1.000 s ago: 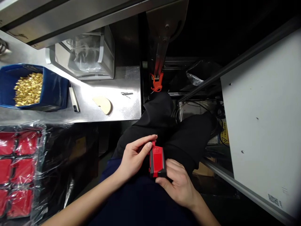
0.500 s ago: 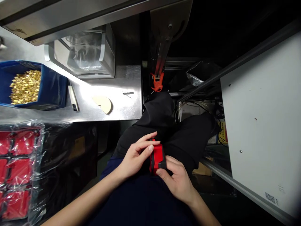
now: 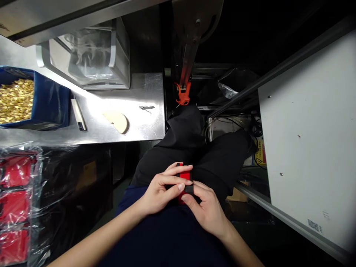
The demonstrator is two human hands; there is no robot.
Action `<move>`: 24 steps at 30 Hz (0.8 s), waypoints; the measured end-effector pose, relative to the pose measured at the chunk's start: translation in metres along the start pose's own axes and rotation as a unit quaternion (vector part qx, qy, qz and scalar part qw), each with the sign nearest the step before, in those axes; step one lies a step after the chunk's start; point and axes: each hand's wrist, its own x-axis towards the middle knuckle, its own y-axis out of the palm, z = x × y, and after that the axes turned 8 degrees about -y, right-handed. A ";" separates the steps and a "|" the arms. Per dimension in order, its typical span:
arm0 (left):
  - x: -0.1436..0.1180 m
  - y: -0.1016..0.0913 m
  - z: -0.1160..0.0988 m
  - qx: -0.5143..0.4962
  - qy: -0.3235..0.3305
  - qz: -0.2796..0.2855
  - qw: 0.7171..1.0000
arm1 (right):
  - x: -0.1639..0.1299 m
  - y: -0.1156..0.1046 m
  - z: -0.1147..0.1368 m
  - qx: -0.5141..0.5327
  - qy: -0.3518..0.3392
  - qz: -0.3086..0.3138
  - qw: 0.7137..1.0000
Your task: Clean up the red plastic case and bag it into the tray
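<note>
- Part (image 3: pixel 185 174), red and black, sits right here over the lap, just in front of the dark blue garment (image 3: pixel 167 237), mostly covered by fingers!
- Right hand (image 3: pixel 210 207) has it: fingers curled along the right side, thumb up against the near end.
- Left hand (image 3: pixel 160 191) lies across the top, fingers slightly parted, thumb tip just beside the black section; whether it grips too, I can't tell.
- Over to the tabletop (image 3: pixel 147 129), left of the knees: beige pad (image 3: pixel 119 122), small dark tool (image 3: pixel 147 108) near the edge, and a white stick with a black end (image 3: pixel 78 114).
- That stick lies just beside the blue bin (image 3: pixel 51 100), loaded with gold-coloured pieces (image 3: pixel 16 102).
- Behind, a grey-framed box (image 3: pixel 122 59) holds clear plastic (image 3: pixel 93 52).
- Lower left, red pieces (image 3: pixel 16 172) sit under clear film!
</note>
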 end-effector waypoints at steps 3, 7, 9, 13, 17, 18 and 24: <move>0.001 0.001 0.004 -0.008 0.004 -0.014 1.000 | 0.000 0.000 0.001 0.012 0.016 0.000 1.000; 0.002 0.001 0.009 -0.020 0.006 -0.016 1.000 | -0.002 -0.002 0.002 0.037 0.033 0.011 0.999; 0.002 0.000 0.010 -0.029 0.004 -0.007 1.000 | -0.005 -0.001 0.000 0.054 0.040 0.012 0.998; 0.001 -0.003 0.010 -0.044 0.005 0.013 0.999 | -0.008 0.001 -0.010 0.080 0.072 0.000 0.994; -0.001 -0.006 0.009 -0.044 -0.006 0.015 0.999 | -0.009 -0.001 -0.015 0.146 0.126 -0.057 0.980; -0.001 -0.006 0.008 -0.045 -0.008 0.016 0.999 | -0.010 -0.002 -0.015 0.152 0.131 -0.064 0.978; -0.001 -0.007 0.006 -0.042 -0.004 0.027 0.999 | -0.015 -0.009 -0.008 0.173 0.103 -0.056 0.978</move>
